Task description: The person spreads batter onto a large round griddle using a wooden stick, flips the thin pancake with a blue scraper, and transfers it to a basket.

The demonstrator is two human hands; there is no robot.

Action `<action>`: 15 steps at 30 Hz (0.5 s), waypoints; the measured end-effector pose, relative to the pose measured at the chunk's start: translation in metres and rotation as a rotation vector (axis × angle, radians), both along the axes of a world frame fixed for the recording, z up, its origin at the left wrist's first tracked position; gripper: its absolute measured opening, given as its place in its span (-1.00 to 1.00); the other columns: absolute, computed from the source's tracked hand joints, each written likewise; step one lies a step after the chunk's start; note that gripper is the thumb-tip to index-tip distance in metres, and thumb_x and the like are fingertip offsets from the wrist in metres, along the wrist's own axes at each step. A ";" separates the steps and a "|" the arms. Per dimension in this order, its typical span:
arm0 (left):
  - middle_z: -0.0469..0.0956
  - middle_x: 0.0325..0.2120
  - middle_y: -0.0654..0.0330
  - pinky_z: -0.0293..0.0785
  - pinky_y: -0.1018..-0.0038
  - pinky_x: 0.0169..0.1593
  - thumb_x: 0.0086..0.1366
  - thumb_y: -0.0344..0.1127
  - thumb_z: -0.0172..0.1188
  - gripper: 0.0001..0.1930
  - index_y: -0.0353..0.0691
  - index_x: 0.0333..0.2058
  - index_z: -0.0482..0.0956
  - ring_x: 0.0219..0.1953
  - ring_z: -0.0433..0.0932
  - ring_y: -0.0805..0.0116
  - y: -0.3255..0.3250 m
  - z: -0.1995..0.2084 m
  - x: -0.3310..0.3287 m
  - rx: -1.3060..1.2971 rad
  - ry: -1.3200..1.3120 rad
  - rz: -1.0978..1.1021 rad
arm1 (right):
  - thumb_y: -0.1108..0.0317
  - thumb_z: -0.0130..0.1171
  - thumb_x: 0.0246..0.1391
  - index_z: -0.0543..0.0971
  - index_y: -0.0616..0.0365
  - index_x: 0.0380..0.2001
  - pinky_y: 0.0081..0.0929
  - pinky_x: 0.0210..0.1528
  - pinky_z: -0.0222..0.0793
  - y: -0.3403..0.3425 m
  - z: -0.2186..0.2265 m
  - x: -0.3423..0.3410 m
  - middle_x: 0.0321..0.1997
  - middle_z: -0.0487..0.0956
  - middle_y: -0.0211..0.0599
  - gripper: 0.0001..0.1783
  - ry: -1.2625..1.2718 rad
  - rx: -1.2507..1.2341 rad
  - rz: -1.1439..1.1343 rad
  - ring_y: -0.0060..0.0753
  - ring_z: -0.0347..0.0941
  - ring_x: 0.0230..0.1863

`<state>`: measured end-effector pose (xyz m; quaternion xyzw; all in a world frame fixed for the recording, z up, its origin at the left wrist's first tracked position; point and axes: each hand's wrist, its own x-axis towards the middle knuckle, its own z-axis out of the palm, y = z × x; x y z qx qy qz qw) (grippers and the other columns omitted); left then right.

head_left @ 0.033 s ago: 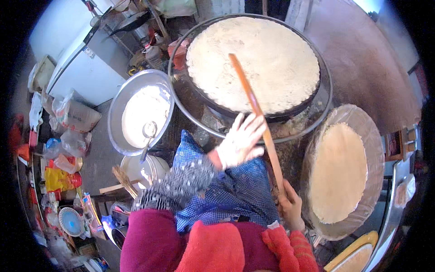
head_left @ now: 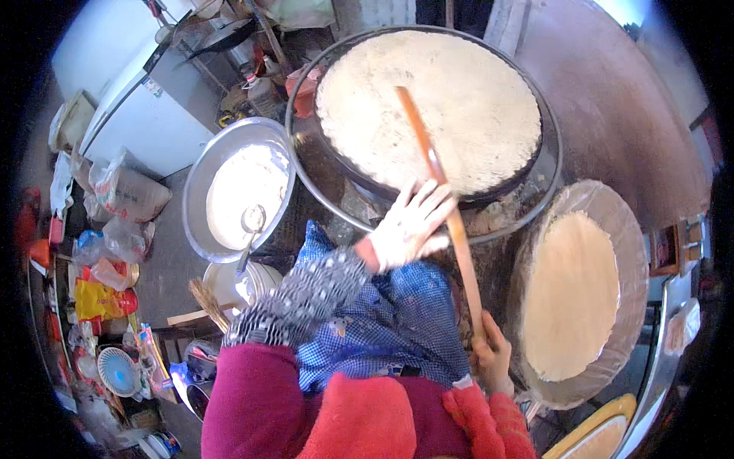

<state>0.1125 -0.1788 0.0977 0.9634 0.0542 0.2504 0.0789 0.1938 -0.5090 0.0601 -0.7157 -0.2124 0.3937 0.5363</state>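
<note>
My right hand (head_left: pixel 493 356) wraps round the lower end of a long flat wooden stick (head_left: pixel 466 275). My left hand (head_left: pixel 413 226), white as if gloved or floured, lies against the stick's middle with fingers spread. The stick slants up and left, its far end over a wide round sheet of pale batter (head_left: pixel 428 99). That sheet covers nearly all of a dark round griddle (head_left: pixel 489 196); whether the stick touches it, I cannot tell. Left of the griddle, a metal basin (head_left: pixel 196 222) holds white batter, with a ladle (head_left: pixel 253 219) in it.
At right, a round pale flatbread (head_left: pixel 569 298) lies on clear plastic (head_left: pixel 631 306). A metal ring (head_left: pixel 556 153) surrounds the griddle. Below the basin stand a white bucket (head_left: pixel 264 279) and a straw brush (head_left: pixel 208 300). Bags (head_left: pixel 126 191) and a white chest (head_left: pixel 145 126) line the left.
The stick's far end has shifted slightly to the right. My left hand has moved a little right and up with it; my right hand keeps its hold.
</note>
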 end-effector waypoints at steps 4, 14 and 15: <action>0.30 0.18 -0.18 0.01 0.04 0.38 0.20 0.29 0.03 -0.17 -0.42 0.13 0.31 0.31 0.17 -0.07 0.054 0.024 0.102 0.101 -0.041 -0.217 | 0.50 0.13 0.11 0.32 0.34 0.26 -0.61 -0.20 0.43 0.000 0.028 -0.012 0.14 0.50 -0.18 -0.39 0.184 0.015 -0.273 -0.56 0.47 -0.21; 0.57 -0.08 -0.01 0.19 0.30 0.28 0.05 0.32 0.22 -0.26 -0.36 -0.17 0.63 0.17 0.37 0.11 0.178 0.018 0.153 0.134 0.674 0.053 | 0.13 0.07 0.25 0.20 0.16 0.35 -0.67 -0.72 0.04 0.161 0.049 0.026 -0.68 0.33 -0.56 -0.32 0.515 0.146 -0.092 -0.72 0.14 -0.74; 0.55 -0.07 -0.01 0.18 0.29 0.29 0.04 0.31 0.23 -0.26 -0.36 -0.13 0.61 0.17 0.36 0.09 0.193 0.011 0.140 0.135 0.618 0.112 | 0.12 0.08 0.24 0.21 0.14 0.35 -0.67 -0.71 0.05 0.173 0.045 0.033 -0.68 0.33 -0.56 -0.32 0.545 0.150 -0.044 -0.72 0.15 -0.74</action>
